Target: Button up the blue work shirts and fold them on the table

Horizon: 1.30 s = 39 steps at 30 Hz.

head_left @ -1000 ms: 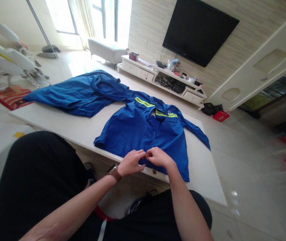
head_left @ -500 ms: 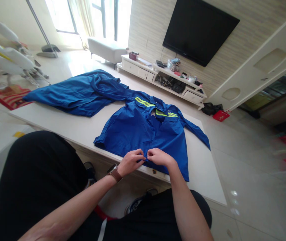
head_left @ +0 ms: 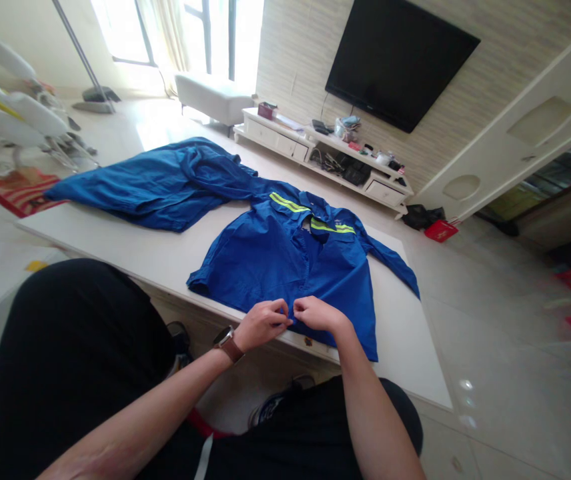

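Note:
A blue jacket (head_left: 265,260) with yellow-green stripes lies spread on the white table (head_left: 410,347), its collar away from me and its hem at the near edge. My left hand (head_left: 264,322), with a brown-strapped watch on the wrist, pinches the front of the jacket at the hem. Close beside it on the right, my right hand (head_left: 315,312) has its fingers pinched together on the same part of the hem. The small piece of cloth between the fingertips is mostly hidden. Another blue garment (head_left: 155,183) lies bunched at the table's left end.
My knees are against the near side of the table. Beyond it stand a low white cabinet (head_left: 285,143) with small items and a grey bench (head_left: 213,100). A white box (head_left: 0,280) is at the left, and a red bag (head_left: 20,192) lies on the floor behind it.
My fingertips have shifted slightly at the hem. The jacket and the other garment lie as before.

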{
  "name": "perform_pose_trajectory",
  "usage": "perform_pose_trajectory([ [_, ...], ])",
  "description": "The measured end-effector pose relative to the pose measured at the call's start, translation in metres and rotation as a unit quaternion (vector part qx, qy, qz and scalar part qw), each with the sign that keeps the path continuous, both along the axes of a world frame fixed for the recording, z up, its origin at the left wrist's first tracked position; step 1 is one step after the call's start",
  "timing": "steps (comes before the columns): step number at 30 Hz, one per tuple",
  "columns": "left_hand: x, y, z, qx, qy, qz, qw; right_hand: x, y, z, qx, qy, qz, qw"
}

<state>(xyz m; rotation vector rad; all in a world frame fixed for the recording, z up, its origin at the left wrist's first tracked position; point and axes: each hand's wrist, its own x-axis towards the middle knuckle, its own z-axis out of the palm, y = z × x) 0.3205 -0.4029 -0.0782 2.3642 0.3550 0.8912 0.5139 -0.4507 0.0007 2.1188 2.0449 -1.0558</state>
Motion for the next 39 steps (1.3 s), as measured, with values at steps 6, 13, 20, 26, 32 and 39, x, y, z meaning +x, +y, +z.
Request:
perform_pose_trajectory([
  [6, 0.0, 0.0, 0.003, 0.036, 0.024, 0.004, 0.999, 0.001, 0.0, -0.002, -0.015, 0.005, -0.022, 1.0],
  [13, -0.003, -0.003, 0.015, 0.033, 0.089, 0.106, 0.99, 0.009, -0.004, 0.005, 0.11, -0.113, -0.089, 0.983],
  [20, -0.03, -0.004, -0.002, 0.092, 0.209, 0.181, 0.957, 0.022, -0.003, 0.004, 0.136, -0.157, -0.139, 0.968],
  [26, -0.046, -0.012, 0.014, 0.097, 0.258, 0.186, 0.943, 0.022, -0.002, 0.001, 0.125, -0.112, -0.124, 0.978],
  [32, -0.023, 0.01, 0.039, 0.027, 0.254, 0.134, 0.958, 0.013, 0.002, -0.007, 0.124, -0.081, -0.065, 0.987],
  [39, 0.037, 0.029, 0.026, -0.049, 0.197, 0.096, 0.974, 0.02, 0.005, -0.008, 0.115, -0.08, -0.071, 0.988],
])
